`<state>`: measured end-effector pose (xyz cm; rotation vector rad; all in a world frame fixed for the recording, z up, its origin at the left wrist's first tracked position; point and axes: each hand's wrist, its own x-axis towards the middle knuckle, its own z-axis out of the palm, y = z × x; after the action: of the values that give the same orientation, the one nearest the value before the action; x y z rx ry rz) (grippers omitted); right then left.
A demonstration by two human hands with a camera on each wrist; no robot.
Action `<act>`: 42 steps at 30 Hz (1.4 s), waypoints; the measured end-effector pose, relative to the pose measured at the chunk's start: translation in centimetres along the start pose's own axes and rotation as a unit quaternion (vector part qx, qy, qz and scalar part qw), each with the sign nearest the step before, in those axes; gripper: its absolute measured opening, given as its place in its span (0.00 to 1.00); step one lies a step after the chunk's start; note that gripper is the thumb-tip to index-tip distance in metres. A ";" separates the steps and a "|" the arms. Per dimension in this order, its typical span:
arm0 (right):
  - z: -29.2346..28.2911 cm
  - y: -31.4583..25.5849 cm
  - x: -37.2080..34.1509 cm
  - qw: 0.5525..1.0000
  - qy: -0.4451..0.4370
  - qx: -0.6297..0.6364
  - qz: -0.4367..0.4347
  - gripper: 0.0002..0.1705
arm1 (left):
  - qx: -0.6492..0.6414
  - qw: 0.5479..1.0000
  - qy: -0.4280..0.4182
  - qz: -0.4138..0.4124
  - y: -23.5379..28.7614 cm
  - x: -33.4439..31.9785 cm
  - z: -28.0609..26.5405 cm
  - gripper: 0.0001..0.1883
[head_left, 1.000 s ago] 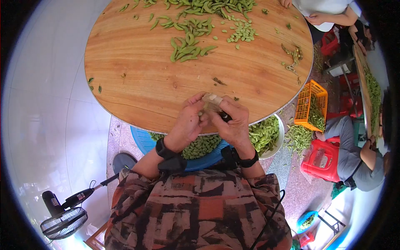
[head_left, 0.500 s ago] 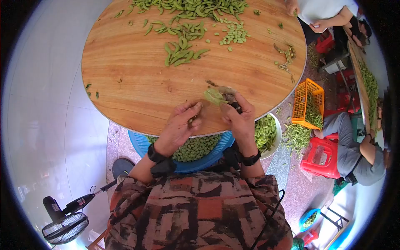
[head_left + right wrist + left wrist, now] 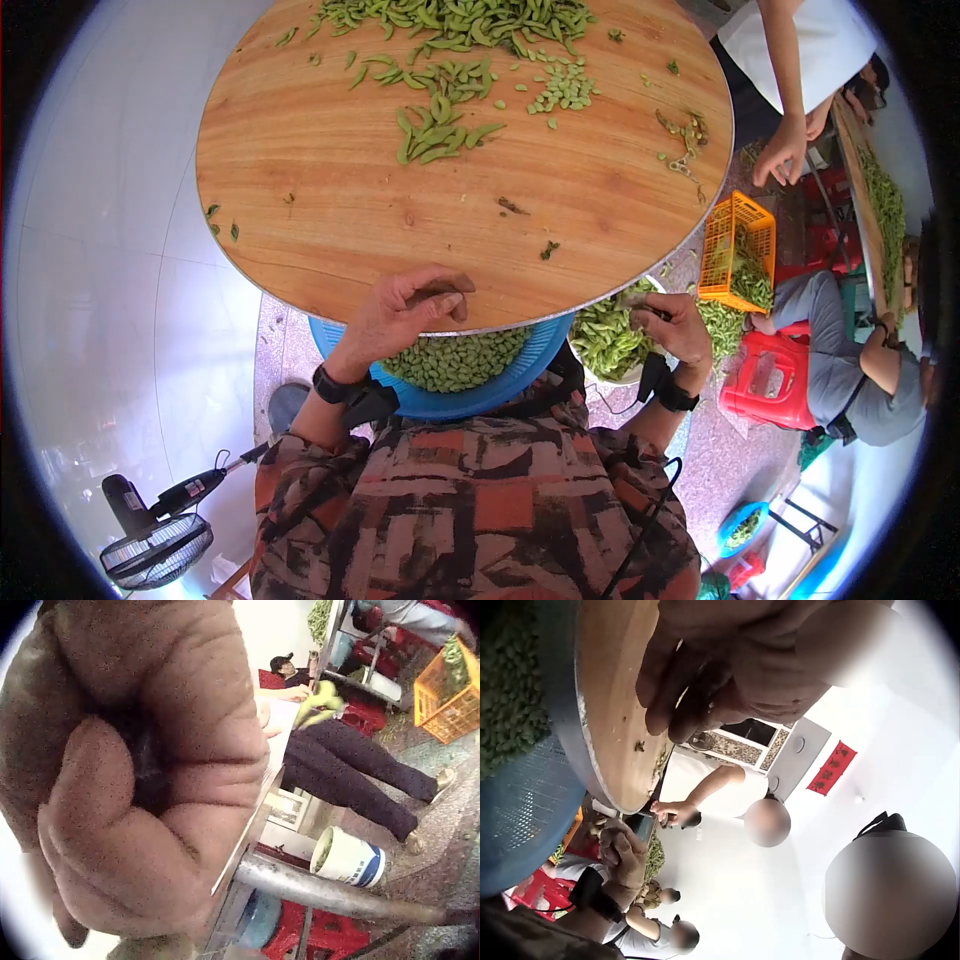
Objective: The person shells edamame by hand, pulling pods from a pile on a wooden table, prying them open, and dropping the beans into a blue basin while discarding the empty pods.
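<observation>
My left hand (image 3: pixel 405 305) hovers at the near edge of the round wooden table (image 3: pixel 330 220), fingers loosely bent and nothing visible in them. Just below it, green shelled beans (image 3: pixel 460 365) fill a blue basin (image 3: pixel 430 410). My right hand (image 3: pixel 682 332) is out to the right, beside a pale basin of split green pods (image 3: pixel 605 335). Its thumb and forefinger pinch a small dark object (image 3: pixel 655 312), mostly hidden by the fingers. In the right wrist view, blurred yellow-green pods (image 3: pixel 321 705) appear in mid-air beyond that hand.
Whole pods (image 3: pixel 435 130) and loose beans (image 3: pixel 565 88) lie at the table's far side. An orange crate (image 3: pixel 738 250), a red stool (image 3: pixel 768 380) and a seated person (image 3: pixel 850 350) are on the right. Another person's arm (image 3: pixel 785 90) reaches down there; a fan (image 3: pixel 155 540) stands left.
My hands have parted: the left came back to the table's edge, the right swung right over the pale basin and let go of the pod. The other person's arm now reaches down.
</observation>
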<state>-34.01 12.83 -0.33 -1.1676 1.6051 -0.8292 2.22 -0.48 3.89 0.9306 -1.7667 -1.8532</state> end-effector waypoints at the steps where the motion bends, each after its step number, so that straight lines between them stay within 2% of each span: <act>1: -0.2 -0.1 0.4 0.997 0.017 -0.075 0.020 0.13 | 0.002 1.000 0.025 0.012 -0.2 0.2 0.3 0.08; 2: -0.1 -0.1 0.8 0.997 0.017 -0.075 0.019 0.13 | 0.001 1.000 0.026 0.012 -0.5 0.4 0.6 0.08; 4: 0.8 -0.7 1.5 0.958 0.102 -0.267 0.008 0.14 | 0.011 0.999 0.036 0.008 -1.5 0.7 0.8 0.09; 5: 1.0 -1.1 1.5 0.954 0.099 -0.281 0.041 0.17 | 0.011 0.999 0.036 0.007 -1.6 0.8 0.9 0.09; 7: 1.4 -0.1 1.6 0.942 0.106 -0.315 0.047 0.19 | -0.044 0.997 0.058 -0.002 -1.9 0.9 0.8 0.09; 11: 1.8 -0.4 0.8 0.922 0.110 -0.365 0.064 0.23 | -0.031 0.997 0.074 0.018 -2.0 1.5 0.0 0.08; 13: 1.8 -0.6 0.5 0.914 0.123 -0.383 0.058 0.23 | 0.055 0.994 0.079 0.045 -2.1 2.2 -1.2 0.09; 14: 1.7 -0.8 0.3 0.905 0.134 -0.400 0.056 0.23 | 0.055 0.994 0.080 0.046 -1.8 2.7 -1.8 0.09; 15: 1.6 -1.7 0.4 0.912 0.126 -0.378 0.102 0.23 | 0.163 0.978 0.108 0.076 -1.1 3.3 -2.4 0.09; 16: 1.6 -1.5 0.5 0.911 0.126 -0.379 0.101 0.23 | 0.269 0.948 0.136 0.104 -0.5 4.1 -2.9 0.09; 17: 1.6 -1.2 0.7 0.903 0.149 -0.393 0.092 0.23 | 0.269 0.947 0.138 0.107 -0.2 5.2 -3.5 0.09; 19: 1.7 -1.1 0.6 0.894 0.170 -0.406 0.083 0.22 | 0.418 0.878 0.163 0.164 0.4 7.3 -4.5 0.11; 20: 1.7 -1.3 0.4 0.903 0.146 -0.403 0.027 0.20 | 0.419 0.878 0.164 0.165 0.3 8.6 -4.9 0.11; 21: 1.7 -1.6 0.3 0.909 0.121 -0.398 -0.028 0.18 | 0.449 0.849 0.195 0.199 -0.1 9.8 -5.2 0.12; 22: 1.7 -2.7 0.1 0.909 0.122 -0.397 -0.027 0.18 | 0.477 0.817 0.224 0.233 -0.3 10.7 -5.4 0.12; 24: 1.6 -5.0 -0.5 0.973 -0.030 -0.228 -0.023 0.14 | 0.474 0.826 0.225 0.205 -0.5 11.8 -5.8 0.12; 25: 1.8 -5.3 -0.7 0.978 -0.045 -0.194 -0.063 0.13 | 0.471 0.834 0.227 0.175 -0.7 12.3 -5.9 0.12; 26: 2.2 -5.8 -0.6 0.978 -0.044 -0.193 -0.061 0.13 | 0.471 0.835 0.225 0.175 -0.9 12.7 -6.1 0.12; 28: 3.3 -7.0 0.0 0.981 -0.094 -0.093 -0.141 0.14 | 0.473 0.818 0.257 0.205 -1.3 13.0 -6.4 0.13; 29: 3.9 -6.9 0.6 0.974 -0.101 -0.101 -0.174 0.14 | 0.473 0.818 0.257 0.204 -1.3 13.2 -6.5 0.13; 32: 6.5 -6.3 2.2 0.978 -0.080 -0.061 -0.183 0.15 | 0.459 0.839 0.241 0.164 -1.1 13.1 -6.9 0.14; 33: 6.8 -7.1 2.5 0.982 -0.103 -0.075 -0.140 0.15 | 0.444 0.845 0.246 0.167 -1.2 13.2 -7.0 0.14; 34: 7.5 -7.3 3.0 0.982 -0.103 -0.076 -0.140 0.15 | 0.429 0.851 0.249 0.171 -1.4 13.3 -7.0 0.14; 37: 10.1 -7.2 4.1 0.981 -0.086 -0.038 -0.168 0.15 | 0.457 0.837 0.264 0.145 -1.7 13.6 -7.5 0.14; 39: 11.5 -7.1 4.6 0.979 -0.096 0.059 -0.168 0.15 | 0.456 0.831 0.271 0.167 -1.8 13.4 -7.4 0.13; 40: 12.2 -7.2 4.8 0.979 -0.096 0.059 -0.168 0.15 | 0.456 0.824 0.277 0.190 -1.7 13.4 -7.4 0.13; 42: 13.5 -7.5 5.2 0.975 -0.123 0.088 -0.160 0.15 | 0.471 0.825 0.265 0.168 -1.4 13.3 -7.3 0.12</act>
<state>-19.43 5.71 0.55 -1.3621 1.1346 -0.9675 -1.63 -14.81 0.34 1.1791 -2.2305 -0.3376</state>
